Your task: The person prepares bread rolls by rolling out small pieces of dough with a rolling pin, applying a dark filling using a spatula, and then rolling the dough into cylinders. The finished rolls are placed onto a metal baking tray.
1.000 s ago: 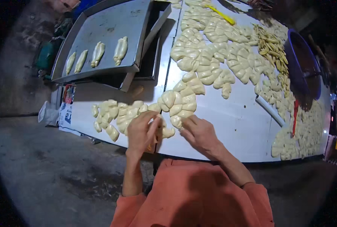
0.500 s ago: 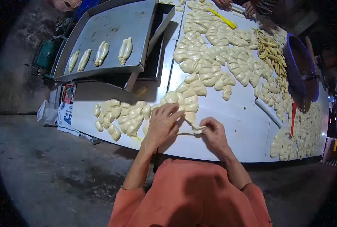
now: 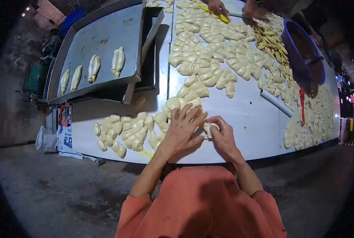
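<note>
My right hand (image 3: 223, 139) pinches a small piece of pale dough (image 3: 209, 129), bunched up close to the table's near edge. Beside it, my left hand (image 3: 183, 127) is spread palm down, its fingers reaching over the near end of a cluster of glossy dough pieces (image 3: 193, 90); what lies under the palm is hidden. More dough lumps (image 3: 135, 133) rest on the white table left of my left hand. At the upper left, several shaped dough rolls (image 3: 93, 68) stand in a row in a metal baking tray (image 3: 101, 35).
Dough pieces cover much of the white table (image 3: 244, 119). A metal tube (image 3: 277, 104), a red-handled tool (image 3: 302, 107), banana pieces (image 3: 273, 43) and a purple basin (image 3: 304, 51) are to the right. Across the table, another person's hands (image 3: 217, 6) work near a yellow tool (image 3: 214, 14).
The stretched dough between my hands has shortened and gathered at my right fingers. My hands are closer together. The whole view has shifted, and the other person's hand has come to the yellow tool.
</note>
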A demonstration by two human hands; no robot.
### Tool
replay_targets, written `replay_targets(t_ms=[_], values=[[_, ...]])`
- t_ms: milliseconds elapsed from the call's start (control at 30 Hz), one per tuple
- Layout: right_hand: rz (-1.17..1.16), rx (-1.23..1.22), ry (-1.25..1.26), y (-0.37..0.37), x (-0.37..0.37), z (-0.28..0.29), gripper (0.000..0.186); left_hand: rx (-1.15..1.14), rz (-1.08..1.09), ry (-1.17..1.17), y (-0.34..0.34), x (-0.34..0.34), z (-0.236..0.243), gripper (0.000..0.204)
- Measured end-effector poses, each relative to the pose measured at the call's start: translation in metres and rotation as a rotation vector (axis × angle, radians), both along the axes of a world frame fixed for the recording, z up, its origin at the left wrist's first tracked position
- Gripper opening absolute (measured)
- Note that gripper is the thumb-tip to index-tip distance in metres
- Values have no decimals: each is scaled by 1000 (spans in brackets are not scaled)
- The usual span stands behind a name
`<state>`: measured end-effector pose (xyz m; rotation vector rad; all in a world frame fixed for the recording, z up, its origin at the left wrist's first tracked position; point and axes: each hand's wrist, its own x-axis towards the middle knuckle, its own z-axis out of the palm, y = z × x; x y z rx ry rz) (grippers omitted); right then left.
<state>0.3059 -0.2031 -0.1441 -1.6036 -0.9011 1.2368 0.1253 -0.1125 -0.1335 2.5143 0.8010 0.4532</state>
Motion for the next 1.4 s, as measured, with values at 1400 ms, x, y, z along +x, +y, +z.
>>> replay_targets(t_ms=[1400], values=[[2,24,182,-47,32,6,26,-1178,417,-573,-65,53,-7,54]])
